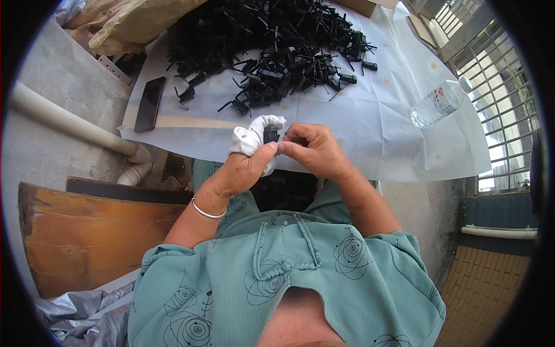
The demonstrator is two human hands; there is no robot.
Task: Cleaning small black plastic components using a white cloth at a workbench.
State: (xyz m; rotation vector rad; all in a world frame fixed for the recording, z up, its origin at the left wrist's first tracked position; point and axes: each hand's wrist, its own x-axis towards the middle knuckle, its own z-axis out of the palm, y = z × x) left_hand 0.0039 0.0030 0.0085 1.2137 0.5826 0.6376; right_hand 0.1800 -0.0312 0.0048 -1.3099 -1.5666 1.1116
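At the near edge of the covered table, my left hand (251, 165) is closed around a small black plastic part (270, 134). White cloth (248, 137) covers its fingers, while the thumb is bare. My right hand (321, 151) meets it from the right, thumb and forefinger pinched together against the part's side; whatever is between those fingertips is too small to make out. Beyond both hands, a large heap of similar black plastic parts (272, 52) with thin protruding strips spreads over the table. Several lie loose at the heap's near edge.
A dark phone (150, 104) lies on the white plastic table cover (399, 139) at the left. To the right, a clear water bottle (436, 105) lies tilted. Brown wrapping (136, 26) stands far left, above a white pipe (69, 120). A wooden board (98, 231) leans low at the left.
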